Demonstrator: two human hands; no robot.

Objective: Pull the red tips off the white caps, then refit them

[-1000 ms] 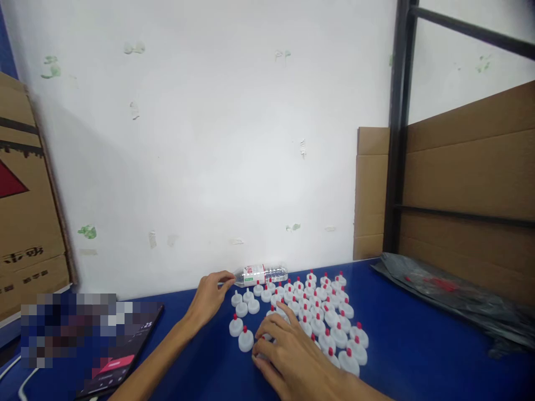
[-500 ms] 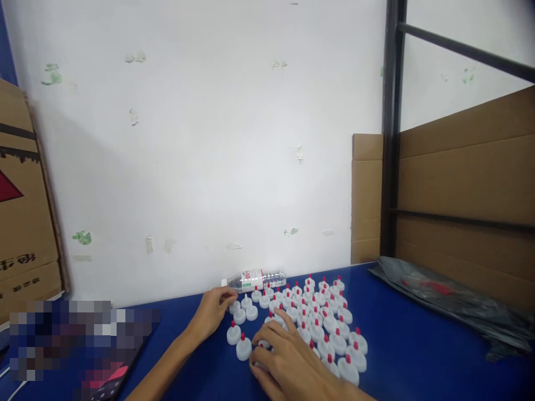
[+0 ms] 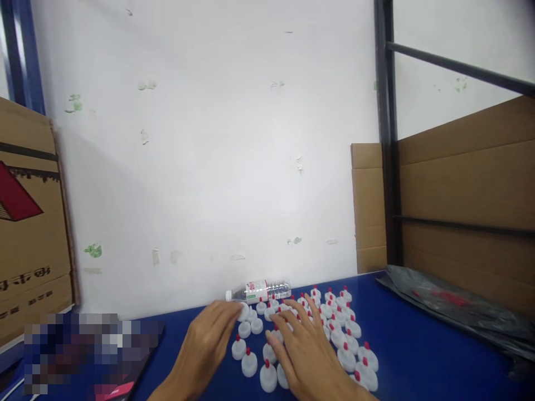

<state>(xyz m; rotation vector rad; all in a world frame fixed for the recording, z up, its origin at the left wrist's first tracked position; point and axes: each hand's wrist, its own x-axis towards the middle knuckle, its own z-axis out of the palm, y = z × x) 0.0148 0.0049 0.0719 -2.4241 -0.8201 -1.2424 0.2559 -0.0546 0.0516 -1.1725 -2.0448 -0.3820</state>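
Several white plastic caps with red tips (image 3: 346, 340) stand in rows on the blue table (image 3: 418, 356). My left hand (image 3: 209, 345) lies flat at the left edge of the group, fingertips touching a cap near the back. My right hand (image 3: 305, 345) is spread over the middle of the caps, fingers apart and resting on them, hiding some. Neither hand grips anything. A clear water bottle (image 3: 259, 290) lies on its side just behind the caps, against the wall.
A dark phone or tablet (image 3: 121, 367) lies at the left front, partly blurred. A cardboard box (image 3: 29, 223) stands at far left. Crumpled grey plastic bags (image 3: 451, 306) lie at the right before cardboard sheets (image 3: 463, 184) and a black metal frame (image 3: 383, 133).
My left hand has drawn back from the bottle's neck to the left caps. My right hand has slid forward over the middle of the caps and spread out. The view shifted slightly.
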